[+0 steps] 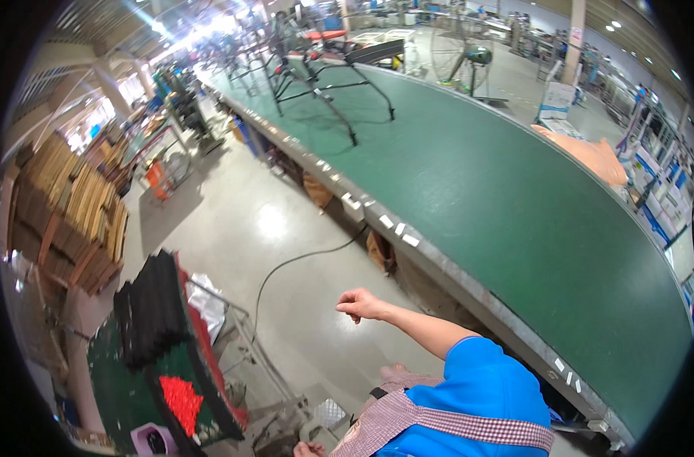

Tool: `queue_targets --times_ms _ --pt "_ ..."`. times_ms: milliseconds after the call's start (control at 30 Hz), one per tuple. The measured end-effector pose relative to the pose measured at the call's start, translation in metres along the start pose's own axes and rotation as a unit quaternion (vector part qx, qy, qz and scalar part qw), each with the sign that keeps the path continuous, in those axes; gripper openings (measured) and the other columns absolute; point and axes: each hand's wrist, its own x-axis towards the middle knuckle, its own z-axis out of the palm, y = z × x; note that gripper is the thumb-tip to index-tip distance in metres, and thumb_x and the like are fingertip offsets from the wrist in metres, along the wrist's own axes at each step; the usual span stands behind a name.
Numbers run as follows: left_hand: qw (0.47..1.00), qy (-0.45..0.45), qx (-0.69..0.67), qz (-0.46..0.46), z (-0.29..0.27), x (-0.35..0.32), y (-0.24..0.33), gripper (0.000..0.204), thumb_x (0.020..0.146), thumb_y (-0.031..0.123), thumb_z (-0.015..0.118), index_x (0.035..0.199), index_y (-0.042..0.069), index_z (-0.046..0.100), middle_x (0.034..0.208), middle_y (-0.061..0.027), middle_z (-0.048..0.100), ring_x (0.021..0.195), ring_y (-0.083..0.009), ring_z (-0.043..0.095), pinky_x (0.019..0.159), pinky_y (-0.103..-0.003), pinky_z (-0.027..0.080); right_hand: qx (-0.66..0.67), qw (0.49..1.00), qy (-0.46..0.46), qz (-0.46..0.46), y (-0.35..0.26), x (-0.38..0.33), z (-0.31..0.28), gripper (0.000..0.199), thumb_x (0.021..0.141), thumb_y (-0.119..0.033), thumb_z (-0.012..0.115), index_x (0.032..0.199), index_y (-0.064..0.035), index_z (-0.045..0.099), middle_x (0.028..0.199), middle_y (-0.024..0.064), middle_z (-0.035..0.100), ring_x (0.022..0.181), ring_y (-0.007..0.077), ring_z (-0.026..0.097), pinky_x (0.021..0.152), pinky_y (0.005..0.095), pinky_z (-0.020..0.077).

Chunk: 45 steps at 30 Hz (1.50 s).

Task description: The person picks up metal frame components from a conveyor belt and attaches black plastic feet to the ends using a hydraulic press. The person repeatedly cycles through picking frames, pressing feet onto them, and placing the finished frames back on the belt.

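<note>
In the head view, the person is holding the right hand (360,305) out to the left of the body, above the bare grey floor (240,221). Its fingers are curling loosely into the palm, a narrow grip with nothing showing inside it. The left hand (309,449) is only peeking in at the lower edge, so whether it is open or closed cannot be told.

The bundle of black rods (153,312) is lying on the green-topped cart (122,381), well to the left of the right hand and apart from it. A heap of small red pieces (181,400) is sitting on the same top, nearer the person. The cart's thin metal frame (244,335) is standing between hand and rods, and a black cable (301,259) is trailing across the floor just beyond the hand.

Judging from this, any reach toward the cart is asking for the fingers to open early and pass over the frame instead of catching on it, with feet staying clear of the cable. The long green conveyor belt (514,221) is running along the person's right, carrying black metal frames (331,84) far off.
</note>
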Motion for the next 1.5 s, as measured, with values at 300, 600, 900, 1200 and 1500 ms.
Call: queue_targets --times_ms 300,600,900,1200,1500 --pt "0.971 -0.150 -0.180 0.051 0.194 0.128 0.224 0.010 0.091 0.006 0.056 0.097 0.000 0.051 0.077 -0.0070 0.056 0.062 -0.0163 0.055 0.053 -0.030 0.048 0.001 0.902 0.427 -0.067 0.033 -0.096 -0.205 0.019 0.089 -0.013 0.064 0.102 0.0004 0.065 0.077 0.0040 0.065 0.063 0.0096 0.060 0.055 0.0259 0.0506" --pt "0.881 -0.389 0.040 0.267 0.417 0.196 0.442 0.011 0.085 0.004 0.059 0.077 -0.003 0.055 0.065 -0.0078 0.058 0.057 -0.0164 0.058 0.050 -0.030 0.048 -0.253 0.644 0.719 -0.061 0.101 -0.163 -0.211 0.013 0.082 -0.011 0.072 0.088 -0.0017 0.065 0.079 0.0069 0.062 0.070 0.0179 0.059 0.062 0.0320 0.0485" --pt "0.876 -0.364 -0.010 0.317 0.660 0.231 0.642 0.036 0.083 0.014 0.070 0.112 -0.001 0.057 0.101 -0.0083 0.061 0.084 -0.0163 0.060 0.064 -0.030 0.053 -0.397 0.541 0.741 -0.003 0.090 -0.163 -0.220 0.022 0.072 -0.009 0.075 0.085 -0.0066 0.057 0.095 0.0095 0.061 0.095 0.0335 0.052 0.085 0.0447 0.0428" --pt "0.863 -0.366 -0.186 0.293 0.832 0.307 0.751 0.063 0.080 0.006 0.070 0.135 -0.002 0.040 0.128 -0.0125 0.051 0.113 -0.0227 0.050 0.100 -0.036 0.039 -0.393 0.492 0.773 0.075 0.085 -0.158 -0.229 0.025 0.069 -0.012 0.077 0.084 -0.0078 0.058 0.104 0.0099 0.061 0.101 0.0338 0.052 0.087 0.0449 0.0430" --pt "0.863 -0.408 -0.136 0.266 0.861 0.244 0.736 0.040 0.081 -0.001 0.063 0.117 0.002 0.044 0.104 -0.0068 0.055 0.093 -0.0179 0.053 0.087 -0.034 0.045 -0.381 0.480 0.784 0.099 0.078 -0.160 -0.230 0.024 0.071 -0.014 0.076 0.086 -0.0062 0.060 0.100 0.0104 0.062 0.100 0.0330 0.054 0.086 0.0445 0.0438"
